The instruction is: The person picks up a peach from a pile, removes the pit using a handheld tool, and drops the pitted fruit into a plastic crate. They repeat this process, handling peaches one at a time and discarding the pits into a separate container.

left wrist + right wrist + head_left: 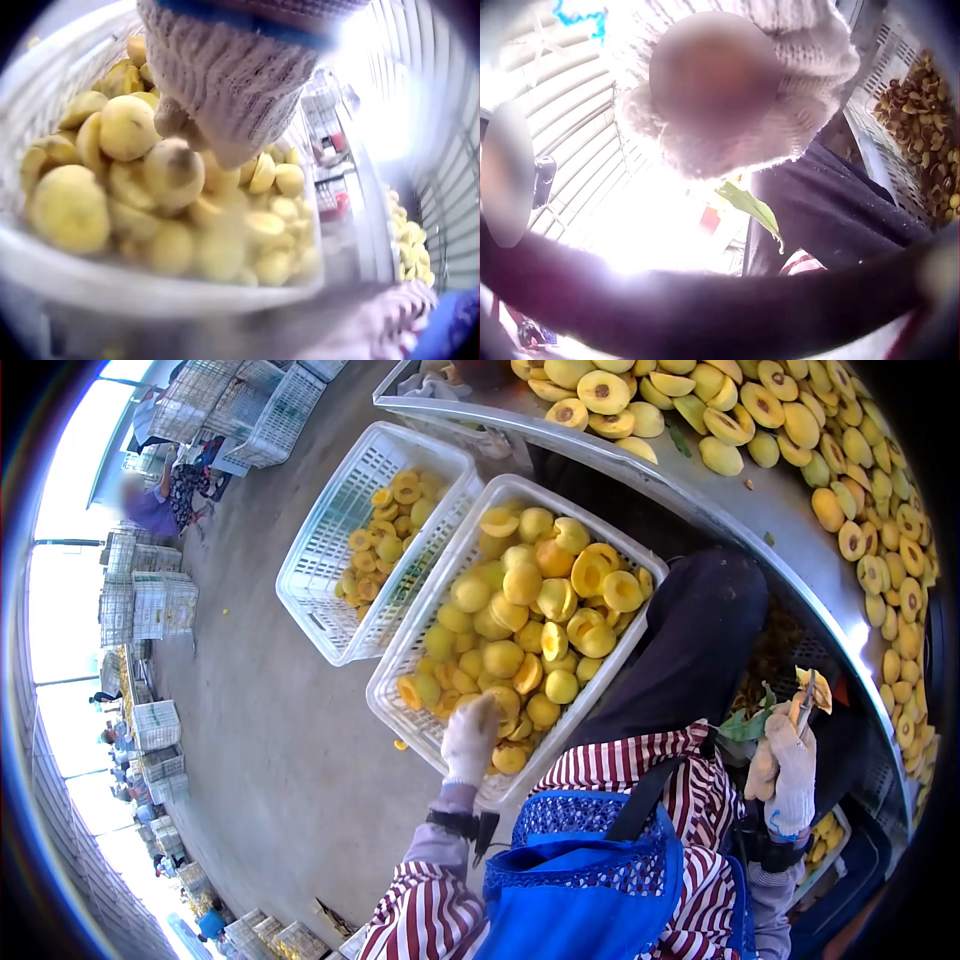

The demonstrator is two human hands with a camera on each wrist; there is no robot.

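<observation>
— What are your hands doing?

— My gloved left hand (470, 738) is reaching down into the near white crate (395, 705) at the centre of the frame, fingers curling around a peach half (172, 174) on the heap, since that is where the cut fruit is piling up. My right hand (790, 770), lower right, is gripping a small knife (806, 700) upright, keeping the blade clear of my lap.

— And around you?

— A steel table (790, 550) is curving across the upper right, carrying more halves. A second crate (330, 550) is sitting on the concrete floor (260, 740), upper left of mine.
</observation>
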